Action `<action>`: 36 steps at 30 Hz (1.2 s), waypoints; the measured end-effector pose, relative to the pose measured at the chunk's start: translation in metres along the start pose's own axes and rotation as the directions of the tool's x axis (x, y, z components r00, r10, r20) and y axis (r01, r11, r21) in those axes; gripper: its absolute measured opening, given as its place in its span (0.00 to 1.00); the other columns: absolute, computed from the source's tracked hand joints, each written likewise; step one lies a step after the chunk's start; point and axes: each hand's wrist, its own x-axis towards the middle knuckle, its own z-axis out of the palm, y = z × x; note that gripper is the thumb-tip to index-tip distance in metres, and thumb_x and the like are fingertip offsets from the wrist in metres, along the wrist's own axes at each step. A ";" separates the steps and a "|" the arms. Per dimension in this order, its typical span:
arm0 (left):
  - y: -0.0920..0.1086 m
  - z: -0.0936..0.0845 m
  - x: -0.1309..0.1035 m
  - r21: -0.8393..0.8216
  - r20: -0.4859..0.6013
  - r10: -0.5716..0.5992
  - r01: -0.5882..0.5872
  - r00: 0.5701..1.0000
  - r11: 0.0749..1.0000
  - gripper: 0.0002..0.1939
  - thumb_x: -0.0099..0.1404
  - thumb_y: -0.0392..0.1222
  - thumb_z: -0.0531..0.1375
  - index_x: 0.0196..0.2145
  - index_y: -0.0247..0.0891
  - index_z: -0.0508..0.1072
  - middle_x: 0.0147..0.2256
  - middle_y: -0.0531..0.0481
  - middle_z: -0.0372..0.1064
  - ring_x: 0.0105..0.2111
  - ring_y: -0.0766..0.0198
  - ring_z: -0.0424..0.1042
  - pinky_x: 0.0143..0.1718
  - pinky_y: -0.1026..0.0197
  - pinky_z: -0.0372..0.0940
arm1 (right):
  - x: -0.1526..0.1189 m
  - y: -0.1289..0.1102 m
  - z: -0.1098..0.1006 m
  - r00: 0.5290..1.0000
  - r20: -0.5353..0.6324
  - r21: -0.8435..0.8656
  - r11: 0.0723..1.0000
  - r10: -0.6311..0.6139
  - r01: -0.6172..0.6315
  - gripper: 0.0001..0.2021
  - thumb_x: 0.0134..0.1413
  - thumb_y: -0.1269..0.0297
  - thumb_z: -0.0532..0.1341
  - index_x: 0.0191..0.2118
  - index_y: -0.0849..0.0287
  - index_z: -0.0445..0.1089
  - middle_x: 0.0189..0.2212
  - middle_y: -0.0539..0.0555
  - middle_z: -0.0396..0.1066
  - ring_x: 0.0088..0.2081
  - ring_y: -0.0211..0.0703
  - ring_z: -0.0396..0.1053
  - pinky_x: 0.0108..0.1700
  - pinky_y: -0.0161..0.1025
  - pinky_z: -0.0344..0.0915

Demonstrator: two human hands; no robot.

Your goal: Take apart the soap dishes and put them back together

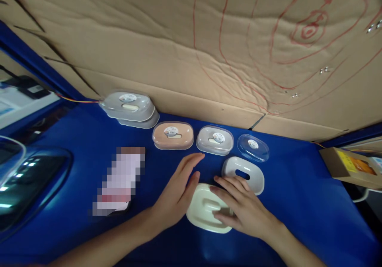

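A pale green oval dish (199,213), which looks like a soap dish base with a raised bar in its middle, lies on the blue table between my hands. My left hand (176,195) is at its left edge, fingers stretched out and thumb apart; whether it touches the rim I cannot tell. Above the dish's right side my right hand (240,203) spreads its fingers, hiding part of the rim. Just behind that hand lies a light grey oval tray (257,176) with a slot in the centre. Farther back rests a clear oval lid (253,149) bearing a round label.
Along the cardboard wall (149,52) stand a lidded peach soap box (159,137), a lidded grey one (205,141) and a stack of grey ones (140,119). A phone with a blurred screen (122,179) lies left. A cardboard box (340,165) stands at right.
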 end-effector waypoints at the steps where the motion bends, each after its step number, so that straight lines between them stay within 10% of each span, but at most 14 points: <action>1: 0.001 -0.002 0.000 0.038 0.021 0.034 -0.034 0.999 0.999 0.23 0.79 0.46 0.51 0.69 0.49 0.64 0.68 0.43 0.61 0.67 0.51 0.62 0.70 0.47 0.56 | 0.000 0.003 0.000 1.000 -0.015 -0.004 1.000 0.001 -0.001 0.27 0.70 0.52 0.61 0.68 0.55 0.64 0.68 0.63 0.65 0.65 0.59 0.66 0.65 0.60 0.67; 5: 0.006 -0.009 -0.003 0.080 0.386 0.122 -0.165 0.914 0.983 0.37 0.67 0.57 0.67 0.70 0.50 0.64 0.69 0.38 0.60 0.70 0.39 0.58 0.71 0.39 0.53 | -0.006 0.018 -0.009 0.991 -0.067 0.001 0.993 0.114 -0.114 0.28 0.71 0.51 0.60 0.71 0.52 0.59 0.71 0.63 0.60 0.70 0.61 0.59 0.66 0.60 0.65; 9: 0.002 -0.009 -0.004 0.094 0.604 0.172 -0.284 0.778 0.954 0.56 0.48 0.62 0.77 0.71 0.54 0.63 0.72 0.37 0.56 0.71 0.26 0.52 0.70 0.23 0.28 | -0.016 0.039 -0.021 0.958 -0.058 -0.058 0.957 0.280 -0.283 0.35 0.68 0.48 0.63 0.74 0.48 0.54 0.73 0.62 0.54 0.73 0.64 0.52 0.69 0.69 0.57; 16: 0.004 -0.009 -0.002 0.147 0.466 0.067 -0.152 0.882 0.977 0.45 0.51 0.47 0.78 0.65 0.48 0.70 0.62 0.39 0.69 0.63 0.34 0.65 0.71 0.32 0.40 | -0.024 0.052 -0.030 0.911 -0.086 0.097 0.914 0.402 -0.394 0.28 0.65 0.50 0.65 0.67 0.45 0.62 0.72 0.60 0.57 0.71 0.63 0.58 0.66 0.64 0.63; 23: 0.008 -0.001 -0.009 -0.216 0.337 -0.126 0.207 0.933 0.954 0.45 0.55 0.48 0.77 0.63 0.49 0.58 0.62 0.40 0.65 0.60 0.41 0.68 0.59 0.44 0.64 | -0.011 0.001 -0.027 0.971 -0.151 0.178 0.971 0.185 -0.157 0.30 0.64 0.51 0.66 0.68 0.50 0.61 0.74 0.62 0.52 0.73 0.66 0.54 0.67 0.61 0.63; 36: 0.003 0.010 -0.004 -0.763 0.441 -0.356 0.553 0.824 0.335 0.47 0.52 0.36 0.79 0.64 0.56 0.64 0.55 0.49 0.72 0.56 0.52 0.71 0.58 0.52 0.62 | -0.005 0.009 -0.010 0.993 -0.053 0.077 0.992 0.105 -0.101 0.39 0.62 0.46 0.68 0.72 0.52 0.58 0.75 0.65 0.50 0.73 0.66 0.54 0.66 0.62 0.67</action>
